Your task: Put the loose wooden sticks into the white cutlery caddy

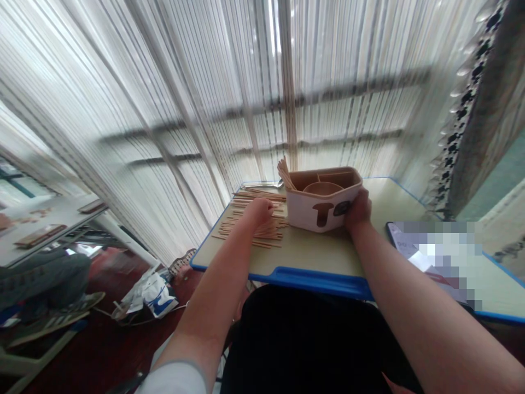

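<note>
A white and tan holder box (322,210) with several compartments stands on a beige table with a blue rim (311,276). A few wooden sticks (284,174) stand upright in its left compartment. Many more wooden sticks (246,224) lie spread flat on the table left of the box. My left hand (261,210) rests on that pile, fingers curled closed over sticks. My right hand (358,210) grips the box's right side.
A phone or tablet (410,246) lies on the table at right, partly blurred out. Sheer curtains (229,98) hang behind the table. At left, another table (45,219), a seated person's legs and shoes (45,306), and a bag (158,295) on the dark floor.
</note>
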`<control>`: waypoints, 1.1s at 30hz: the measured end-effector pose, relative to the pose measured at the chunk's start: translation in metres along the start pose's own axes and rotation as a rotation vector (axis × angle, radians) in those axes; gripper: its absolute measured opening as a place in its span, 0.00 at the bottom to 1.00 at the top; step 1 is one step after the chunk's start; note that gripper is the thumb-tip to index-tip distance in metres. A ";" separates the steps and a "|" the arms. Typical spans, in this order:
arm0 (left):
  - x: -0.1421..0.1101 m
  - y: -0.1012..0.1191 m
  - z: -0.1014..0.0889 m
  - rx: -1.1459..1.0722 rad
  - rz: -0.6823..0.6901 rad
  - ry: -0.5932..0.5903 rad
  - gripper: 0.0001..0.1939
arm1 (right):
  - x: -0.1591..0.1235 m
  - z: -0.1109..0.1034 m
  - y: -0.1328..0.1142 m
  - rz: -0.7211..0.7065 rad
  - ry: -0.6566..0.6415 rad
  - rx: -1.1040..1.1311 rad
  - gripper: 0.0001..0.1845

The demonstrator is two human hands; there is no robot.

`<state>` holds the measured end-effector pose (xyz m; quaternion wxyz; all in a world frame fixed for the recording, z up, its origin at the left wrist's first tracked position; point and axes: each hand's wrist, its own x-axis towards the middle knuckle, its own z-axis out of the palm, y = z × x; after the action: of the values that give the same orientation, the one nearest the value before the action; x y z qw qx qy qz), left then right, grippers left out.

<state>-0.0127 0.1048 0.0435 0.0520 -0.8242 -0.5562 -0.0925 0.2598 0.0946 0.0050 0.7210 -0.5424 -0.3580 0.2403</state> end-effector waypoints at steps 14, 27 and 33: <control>-0.002 0.000 0.003 -0.059 0.031 -0.181 0.12 | -0.006 0.002 -0.008 0.024 0.066 0.004 0.23; -0.003 0.002 0.009 -0.048 0.077 -0.181 0.08 | -0.003 0.001 -0.004 0.004 0.048 -0.038 0.23; -0.004 0.006 -0.011 -0.295 0.188 0.292 0.13 | -0.005 0.000 -0.007 -0.013 0.003 -0.036 0.24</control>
<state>-0.0097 0.0968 0.0533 0.0191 -0.8490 -0.4439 -0.2860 0.2560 0.0886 0.0102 0.7131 -0.5535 -0.3646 0.2283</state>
